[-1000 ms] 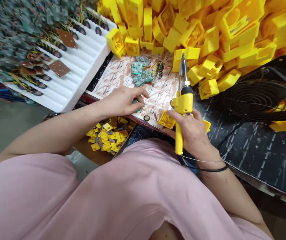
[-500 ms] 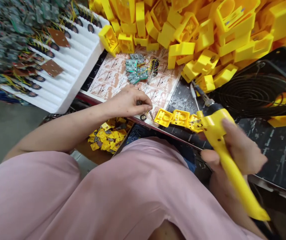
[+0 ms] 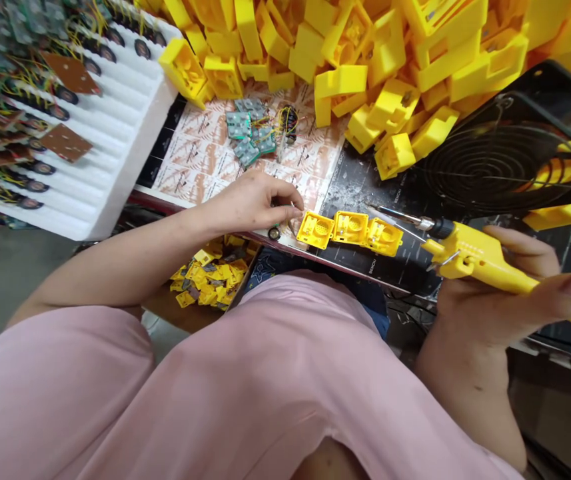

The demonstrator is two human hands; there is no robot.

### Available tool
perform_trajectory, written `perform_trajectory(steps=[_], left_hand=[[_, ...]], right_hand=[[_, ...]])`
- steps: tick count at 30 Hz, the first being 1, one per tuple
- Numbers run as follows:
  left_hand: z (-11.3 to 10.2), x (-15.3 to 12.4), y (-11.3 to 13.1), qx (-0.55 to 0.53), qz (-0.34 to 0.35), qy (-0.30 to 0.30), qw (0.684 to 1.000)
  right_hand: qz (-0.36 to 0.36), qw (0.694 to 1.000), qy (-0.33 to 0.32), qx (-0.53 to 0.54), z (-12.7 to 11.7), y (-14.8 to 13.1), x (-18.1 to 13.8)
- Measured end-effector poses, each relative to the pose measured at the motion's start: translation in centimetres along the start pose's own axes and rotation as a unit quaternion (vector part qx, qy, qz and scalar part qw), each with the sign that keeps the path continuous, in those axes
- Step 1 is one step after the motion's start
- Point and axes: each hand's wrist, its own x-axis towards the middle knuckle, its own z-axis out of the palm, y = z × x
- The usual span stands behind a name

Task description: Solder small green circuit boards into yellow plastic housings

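My right hand (image 3: 495, 300) is wrapped round a yellow soldering gun (image 3: 485, 260) held sideways, its metal tip pointing left toward a row of three small yellow housings (image 3: 350, 230) at the table's front edge. My left hand (image 3: 250, 200) rests on the printed sheet (image 3: 200, 153) with its fingers pinched on a small part that I cannot make out, next to a small black ring (image 3: 274, 233). A cluster of green circuit boards with wires (image 3: 252, 133) lies further back on the sheet.
A big heap of yellow plastic housings (image 3: 365, 53) fills the back. A white foam tray (image 3: 115, 147) with wired boards stands at the left. A black fan grille (image 3: 500, 167) is at the right. A box of small yellow parts (image 3: 210, 273) sits below the table edge.
My right hand swung the soldering gun from upright down to the right, now lying sideways. The three yellow housings came into view. My left hand stayed pinched at the sheet.
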Motion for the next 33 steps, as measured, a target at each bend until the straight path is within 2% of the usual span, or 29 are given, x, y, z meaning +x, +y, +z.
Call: perform_trajectory(steps=[3,7,13,18,23,25,28,33], left_hand=[[-0.1,0.2,-0.1,-0.02,-0.009,0.003,1.0],[-0.1,0.3,-0.7,-0.051,-0.024,0.009,0.998],[0.1,0.0,-1.1,-0.017,0.036,0.001,0.999],[0.3,-0.8,-0.2,-0.014,0.02,0.039,0.999],[0.4,-1.4,0.6,0.023,0.039,0.01,0.999],[0.5,-1.5,0.8,0.039,0.053,0.0,0.998],[0.6,-1.5,1.2,0.081,0.063,-0.016,0.995],[0.8,-1.3,2.0,0.153,0.074,-0.027,0.985]], right_hand=[[0.024,0.999,-0.019,0.01,0.5,-0.7,-0.3],[0.006,0.999,-0.042,0.029,1.3,-1.5,-0.8],[0.008,0.997,-0.076,0.03,1.1,-1.3,-1.1],[0.01,0.997,-0.074,-0.003,0.5,-1.1,-1.4],[-0.015,0.999,-0.05,-0.005,-0.4,-0.2,-1.4],[-0.043,0.996,-0.082,-0.019,-0.9,-0.3,-1.4],[-0.07,0.981,-0.177,-0.029,-1.8,-1.2,-1.7],[-0.062,0.953,-0.295,0.001,-2.7,-3.5,-2.3]])
